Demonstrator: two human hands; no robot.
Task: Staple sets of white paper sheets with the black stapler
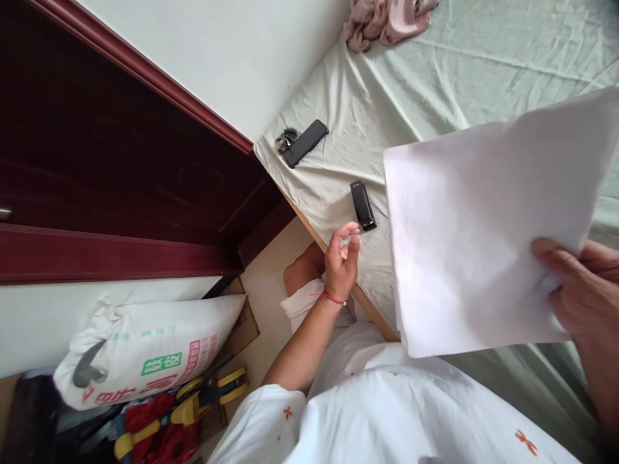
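My right hand (580, 277) grips a small stack of white paper sheets (474, 238) by the right edge, thumb on top and the other fingers mostly hidden beneath. The sheets are held up over the bed. My left hand (343, 258), with a red string bracelet at the wrist, is over the bed's edge with fingers half curled and the thumb apart; nothing shows in it. Just beyond its fingertips a black stapler (362, 205) lies on the pale green bedsheet (333, 187).
A black phone (305, 143) lies beside a bunch of keys (287, 138) near the bed's corner. Pink cloth (387, 22) is heaped at the back. A dark red door (120, 142) stands at the left. Below it are a white sack (159, 348) and a yellow-and-red object (186, 412).
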